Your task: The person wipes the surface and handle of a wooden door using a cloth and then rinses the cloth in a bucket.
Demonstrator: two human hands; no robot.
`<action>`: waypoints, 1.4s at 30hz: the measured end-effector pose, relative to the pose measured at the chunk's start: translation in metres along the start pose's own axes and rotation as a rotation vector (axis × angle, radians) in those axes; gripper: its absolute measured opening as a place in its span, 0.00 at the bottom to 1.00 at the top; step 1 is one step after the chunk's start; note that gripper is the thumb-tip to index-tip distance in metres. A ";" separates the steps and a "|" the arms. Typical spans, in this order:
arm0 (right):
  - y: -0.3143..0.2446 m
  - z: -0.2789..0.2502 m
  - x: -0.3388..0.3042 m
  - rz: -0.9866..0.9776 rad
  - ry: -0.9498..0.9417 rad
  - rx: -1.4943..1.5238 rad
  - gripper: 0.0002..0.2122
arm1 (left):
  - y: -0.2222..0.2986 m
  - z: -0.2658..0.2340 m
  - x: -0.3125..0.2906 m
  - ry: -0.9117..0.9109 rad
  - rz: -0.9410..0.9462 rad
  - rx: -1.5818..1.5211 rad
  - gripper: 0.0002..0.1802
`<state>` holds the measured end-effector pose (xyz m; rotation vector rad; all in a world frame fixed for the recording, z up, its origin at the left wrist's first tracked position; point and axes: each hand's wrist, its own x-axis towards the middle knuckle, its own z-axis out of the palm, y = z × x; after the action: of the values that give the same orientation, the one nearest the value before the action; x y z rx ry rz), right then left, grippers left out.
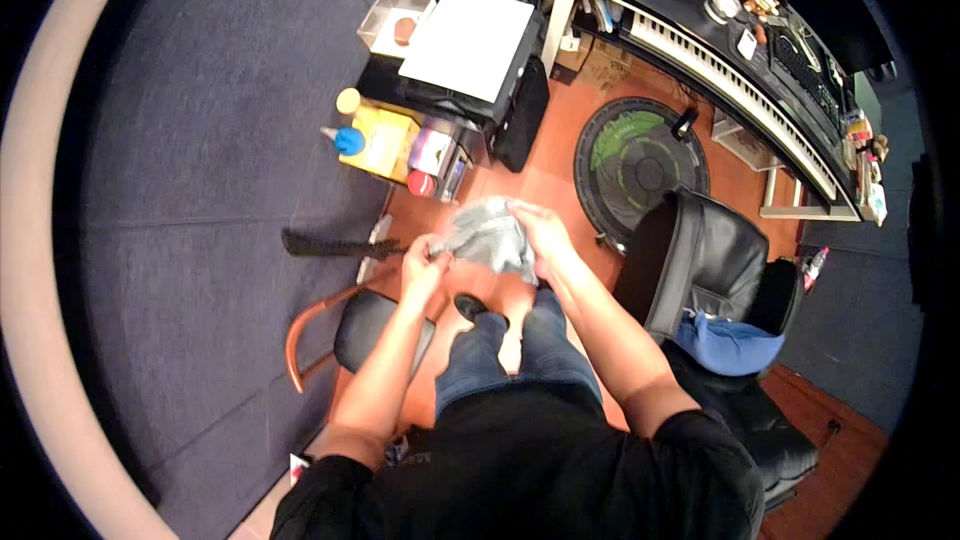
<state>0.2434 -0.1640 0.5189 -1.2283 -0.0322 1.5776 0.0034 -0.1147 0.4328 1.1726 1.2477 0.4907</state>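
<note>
I stand looking down at my own arms and legs. Both hands hold a crumpled grey cloth (487, 236) in front of me above the floor. My left hand (423, 262) pinches the cloth's left edge with closed fingers. My right hand (541, 233) grips its right side from above, fingers wrapped into the fabric. Below the cloth I see my jeans and a dark shoe (473, 307) on the orange wooden floor (560, 155).
A black leather office chair (700, 260) with a blue cloth on its seat stands to my right. A round black-and-green mat (640, 160) lies ahead. A small black stool (375, 325) is at my left. Shelves with a white board, boxes and bottles stand ahead, beside a keyboard desk (740, 90).
</note>
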 end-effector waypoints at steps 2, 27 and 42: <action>-0.008 0.003 -0.020 0.123 -0.055 0.189 0.13 | 0.007 0.014 -0.024 0.062 -0.161 0.009 0.19; 0.247 0.044 -0.154 0.196 -0.578 -0.516 0.15 | -0.071 -0.035 -0.312 0.344 0.085 -0.493 0.24; 0.397 0.119 -0.240 0.510 -1.153 -1.008 0.11 | -0.184 -0.011 -0.501 0.870 -0.140 -1.288 0.32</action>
<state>-0.1476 -0.4406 0.5064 -0.8315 -1.4928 2.6790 -0.2176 -0.5953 0.5061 -0.2841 1.2859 1.4935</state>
